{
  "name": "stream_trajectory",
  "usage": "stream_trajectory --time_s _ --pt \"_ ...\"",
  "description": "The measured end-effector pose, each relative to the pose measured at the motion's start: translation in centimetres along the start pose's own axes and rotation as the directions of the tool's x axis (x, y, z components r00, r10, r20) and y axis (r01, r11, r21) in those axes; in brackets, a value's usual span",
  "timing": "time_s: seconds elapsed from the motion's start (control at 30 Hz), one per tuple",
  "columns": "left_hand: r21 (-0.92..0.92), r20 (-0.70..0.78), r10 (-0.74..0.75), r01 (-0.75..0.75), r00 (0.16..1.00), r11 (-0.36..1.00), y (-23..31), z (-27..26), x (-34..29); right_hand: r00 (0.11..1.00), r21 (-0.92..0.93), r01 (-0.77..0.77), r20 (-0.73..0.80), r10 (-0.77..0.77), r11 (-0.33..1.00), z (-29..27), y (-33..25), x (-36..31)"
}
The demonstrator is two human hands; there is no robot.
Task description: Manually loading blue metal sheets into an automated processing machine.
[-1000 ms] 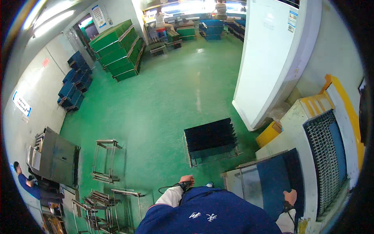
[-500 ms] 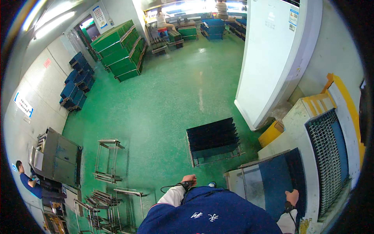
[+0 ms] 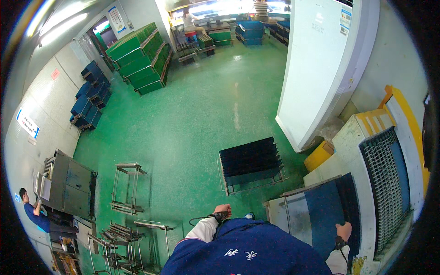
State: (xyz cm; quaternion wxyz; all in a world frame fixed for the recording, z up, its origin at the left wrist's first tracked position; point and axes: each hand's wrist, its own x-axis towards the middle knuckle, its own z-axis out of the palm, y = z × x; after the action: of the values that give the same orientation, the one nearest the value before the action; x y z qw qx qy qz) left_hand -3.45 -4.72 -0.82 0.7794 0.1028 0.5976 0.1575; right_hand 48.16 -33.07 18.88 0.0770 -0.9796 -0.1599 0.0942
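My right hand [image 3: 343, 230] is closed at the edge of a flat blue panel [image 3: 322, 215]. This panel stands with darker panels [image 3: 347, 197] in a metal-framed holder beside the white machine at right; my fingertips are partly hidden. In front of my body, my left hand [image 3: 223, 210] is curled closed, with nothing visible in it. Both wrists carry dark bands with cords. Ahead of me on the floor, apart from both hands, a wire rack [image 3: 231, 188] holds several upright dark panels [image 3: 250, 158].
Empty metal frames [image 3: 128, 188] stand at left, with more frames [image 3: 119, 243] clustered nearer. A tall white cabinet [image 3: 316, 68] and a yellow box [image 3: 319, 156] are at right. Green panel stacks [image 3: 142, 59] stand far left. A co-worker [image 3: 34, 213] is by a grey cabinet [image 3: 71, 183].
The co-worker at left has raised a hand toward the grey cabinet. My hands and the panels stay almost where they were.
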Motion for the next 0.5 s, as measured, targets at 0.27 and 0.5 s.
stream_trajectory --time_s 0.27,0.5 --pt "-0.006 0.045 -0.019 0.019 0.999 1.0 -0.1 -0.6 0.6 1.0 0.012 -0.005 -0.005 0.005 1.0 -2.0 -2.3 -1.9" --pt "-0.048 0.071 -0.029 0.032 0.997 0.998 -0.2 -0.8 1.0 0.999 0.012 -0.023 0.032 0.022 1.0 -2.2 -2.5 -1.8"
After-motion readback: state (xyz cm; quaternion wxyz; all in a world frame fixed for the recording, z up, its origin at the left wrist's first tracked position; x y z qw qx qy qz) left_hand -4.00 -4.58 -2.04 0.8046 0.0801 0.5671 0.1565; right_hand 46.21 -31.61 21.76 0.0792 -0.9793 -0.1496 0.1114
